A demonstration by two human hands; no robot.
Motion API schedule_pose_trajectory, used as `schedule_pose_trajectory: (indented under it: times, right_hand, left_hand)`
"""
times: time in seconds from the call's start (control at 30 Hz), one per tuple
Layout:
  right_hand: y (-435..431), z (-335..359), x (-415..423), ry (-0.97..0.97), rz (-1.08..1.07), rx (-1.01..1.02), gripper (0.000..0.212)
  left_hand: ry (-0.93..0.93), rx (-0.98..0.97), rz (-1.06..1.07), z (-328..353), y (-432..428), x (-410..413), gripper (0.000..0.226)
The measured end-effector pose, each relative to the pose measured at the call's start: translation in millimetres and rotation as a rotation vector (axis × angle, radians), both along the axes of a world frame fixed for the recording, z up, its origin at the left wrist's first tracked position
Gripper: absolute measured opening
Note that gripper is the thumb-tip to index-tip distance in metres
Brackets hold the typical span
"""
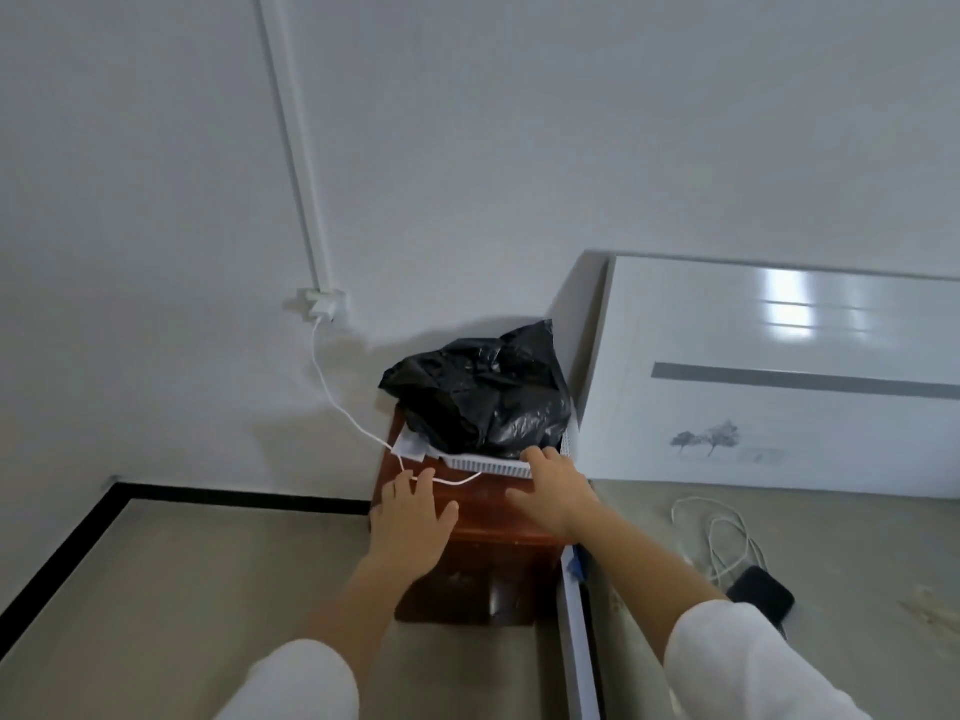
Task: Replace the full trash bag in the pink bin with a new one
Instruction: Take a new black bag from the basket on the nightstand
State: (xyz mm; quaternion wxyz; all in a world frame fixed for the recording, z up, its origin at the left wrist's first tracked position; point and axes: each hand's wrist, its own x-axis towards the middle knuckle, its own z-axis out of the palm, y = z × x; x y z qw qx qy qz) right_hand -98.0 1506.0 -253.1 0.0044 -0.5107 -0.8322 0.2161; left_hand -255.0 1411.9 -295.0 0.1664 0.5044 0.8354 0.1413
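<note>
A crumpled black trash bag lies in a white slatted basket on top of a dark red wooden nightstand. My right hand is stretched out with fingers apart, its fingertips at the basket's front rim just below the bag. My left hand hovers over the nightstand's left front part, fingers spread, holding nothing. No pink bin is in view.
A white charging cable runs from a wall plug across the nightstand. A white headboard and bed stand on the right, with a coiled cable and a dark phone on the bed. Beige floor lies to the left.
</note>
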Motion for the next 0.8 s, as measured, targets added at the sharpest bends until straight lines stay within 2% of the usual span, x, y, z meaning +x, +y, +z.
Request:
schedule_pose_trajectory:
  times: [0.2, 0.3, 0.53, 0.6, 0.67, 0.7, 0.73, 0.8]
  right_hand:
    - [90, -33, -27, -0.060, 0.006, 0.022, 0.058]
    - [129, -51, -41, -0.140, 0.033, 0.048, 0.070]
    - [190, -92, -57, -0.396, 0.141, 0.133, 0.100]
    - [201, -102, -60, -0.393, 0.168, 0.240, 0.102]
    - [217, -107, -63, -0.364, 0.180, 0.241, 0.086]
    - [226, -104, -66, -0.361, 0.188, 0.182, 0.069]
    - [236, -101, -70, -0.340, 0.182, 0.139, 0.052]
    - [253, -89, -80, -0.191, 0.096, 0.096, 0.032]
  left_hand:
    - [-0.037, -0.041, -0.077, -32, 89, -29, 0.068]
    - [-0.013, -0.062, -0.143, -49, 128, -45, 0.075]
    - [0.246, -0.045, -0.449, -78, 193, -67, 0.102]
    - [0.239, -0.072, -0.447, -82, 204, -70, 0.097]
    - [0.187, -0.020, -0.370, -88, 214, -76, 0.059]
    - [0.134, 0.035, -0.304, -88, 218, -79, 0.037]
    - [0.064, 0.070, -0.233, -88, 221, -83, 0.025]
    - [-0.035, 0.158, -0.135, -87, 225, -95, 0.025]
